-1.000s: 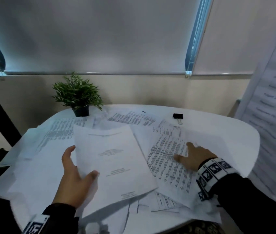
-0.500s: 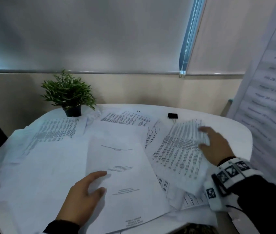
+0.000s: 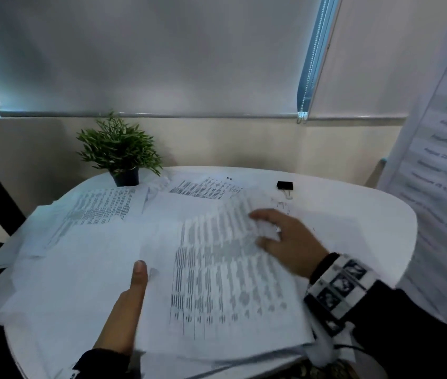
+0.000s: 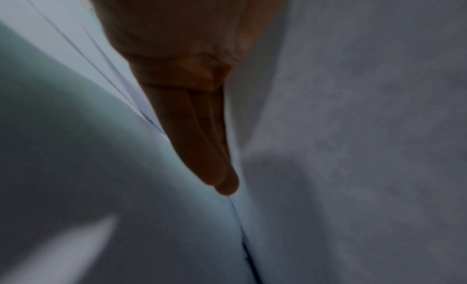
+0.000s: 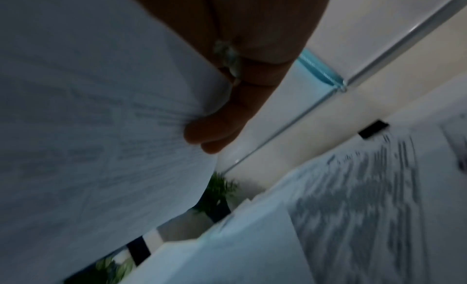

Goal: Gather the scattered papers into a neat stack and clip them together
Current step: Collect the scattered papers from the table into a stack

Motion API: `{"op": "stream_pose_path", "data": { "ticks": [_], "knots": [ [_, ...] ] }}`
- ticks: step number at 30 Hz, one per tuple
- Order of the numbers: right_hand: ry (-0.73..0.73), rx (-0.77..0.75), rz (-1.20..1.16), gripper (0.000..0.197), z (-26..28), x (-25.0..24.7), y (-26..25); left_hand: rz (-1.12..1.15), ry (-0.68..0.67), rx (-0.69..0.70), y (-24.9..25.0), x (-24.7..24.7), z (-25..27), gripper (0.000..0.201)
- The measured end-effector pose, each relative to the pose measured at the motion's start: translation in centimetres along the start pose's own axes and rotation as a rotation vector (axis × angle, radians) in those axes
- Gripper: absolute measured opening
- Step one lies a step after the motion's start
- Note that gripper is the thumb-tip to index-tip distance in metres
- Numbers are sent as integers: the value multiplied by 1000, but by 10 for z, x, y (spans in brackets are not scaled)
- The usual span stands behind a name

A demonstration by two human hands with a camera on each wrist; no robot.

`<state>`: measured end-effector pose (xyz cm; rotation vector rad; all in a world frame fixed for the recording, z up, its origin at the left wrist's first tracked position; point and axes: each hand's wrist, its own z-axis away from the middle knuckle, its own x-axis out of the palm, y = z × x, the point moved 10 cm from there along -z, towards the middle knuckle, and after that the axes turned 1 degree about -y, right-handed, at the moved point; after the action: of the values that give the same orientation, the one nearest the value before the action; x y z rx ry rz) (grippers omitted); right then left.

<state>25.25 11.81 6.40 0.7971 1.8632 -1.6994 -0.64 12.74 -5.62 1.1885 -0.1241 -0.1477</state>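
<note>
White papers lie scattered over a round white table (image 3: 353, 214). My right hand (image 3: 279, 236) pinches the far corner of a printed sheet (image 3: 216, 283) covered in text columns and holds it over the pile at the front. In the right wrist view its fingers (image 5: 215, 132) lie behind the curved printed sheet (image 5: 88, 128). My left hand (image 3: 126, 305) holds the front pile at its left edge, thumb on top. Its fingers (image 4: 202, 138) lie straight between paper layers. A black binder clip (image 3: 284, 185) sits alone at the table's far side, beyond my right hand.
A small potted plant (image 3: 119, 151) stands at the far left of the table. Loose printed sheets (image 3: 99, 209) spread to the left and another sheet (image 3: 205, 187) lies at the back. A printed banner (image 3: 441, 173) hangs at the right. A wall and blinds are behind.
My right hand lifted the printed sheet from the right and carried it left over the title page held by my left hand, which it now covers. The left hand stayed at the front.
</note>
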Motion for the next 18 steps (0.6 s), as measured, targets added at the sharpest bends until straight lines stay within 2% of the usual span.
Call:
{"op": "stream_pose_path", "data": {
  "ticks": [1, 3, 4, 5, 7, 9, 13, 16, 18],
  "knots": [
    [-80, 13, -1, 47, 0, 17, 2, -39, 7, 26, 5, 1, 3, 63],
    [-201, 40, -31, 50, -1, 40, 5, -133, 52, 144, 19, -1, 6, 12],
    [-227, 63, -25, 50, -4, 45, 8, -207, 23, 188, 21, 0, 6, 19],
    [-230, 99, 1, 50, -8, 46, 13, -296, 6, 215, 22, -1, 7, 37],
    [-191, 201, 94, 51, -20, 39, 29, -436, 51, 239, 22, -12, 9, 62],
    [-155, 341, 267, 62, -29, 27, 55, -503, 87, 242, 19, -21, 9, 80],
    [-191, 543, 613, 92, -30, 11, 105, -521, 98, 328, 26, -20, 11, 80],
    [-279, 623, 626, 109, -20, 19, 126, -501, 123, 343, 29, -20, 12, 81],
    [-268, 635, 658, 108, -17, 20, 128, -506, 113, 371, 35, -14, 15, 82]
  ]
}}
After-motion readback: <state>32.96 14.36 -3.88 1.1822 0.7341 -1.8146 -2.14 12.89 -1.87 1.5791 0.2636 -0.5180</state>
